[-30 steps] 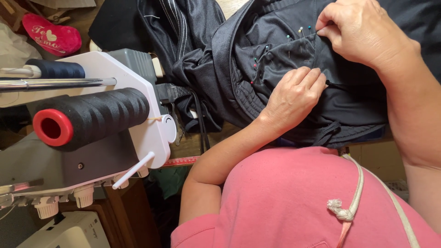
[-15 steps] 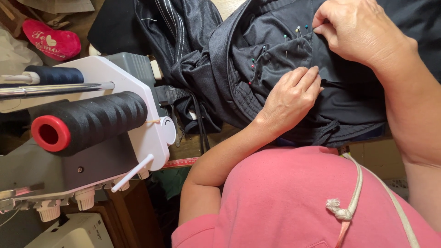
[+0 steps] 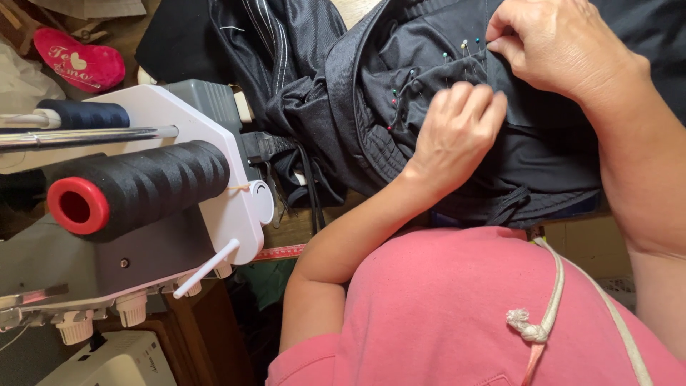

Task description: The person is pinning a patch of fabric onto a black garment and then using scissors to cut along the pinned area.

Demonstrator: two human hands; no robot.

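Observation:
A black garment (image 3: 543, 154) lies bunched in front of me, with a row of coloured-head pins (image 3: 394, 109) stuck along a seam. My left hand (image 3: 457, 129) rests on the cloth just right of those pins, its fingers curled down and gripping the fabric. Farther up and to the right, my right hand (image 3: 561, 50) pinches a fold of the same garment between thumb and fingers, beside more pins (image 3: 464, 46). My pink shirt (image 3: 443, 314) fills the bottom of the view.
A white thread stand (image 3: 236, 179) at the left carries a big black thread cone with a red core (image 3: 136, 189) and a dark blue spool (image 3: 82, 114). Machine dials (image 3: 132, 311) sit below. A pink heart-shaped cushion (image 3: 78, 63) lies top left.
My left hand has crept slightly up the fabric toward the pinned seam. My right hand keeps its pinch in nearly the same place.

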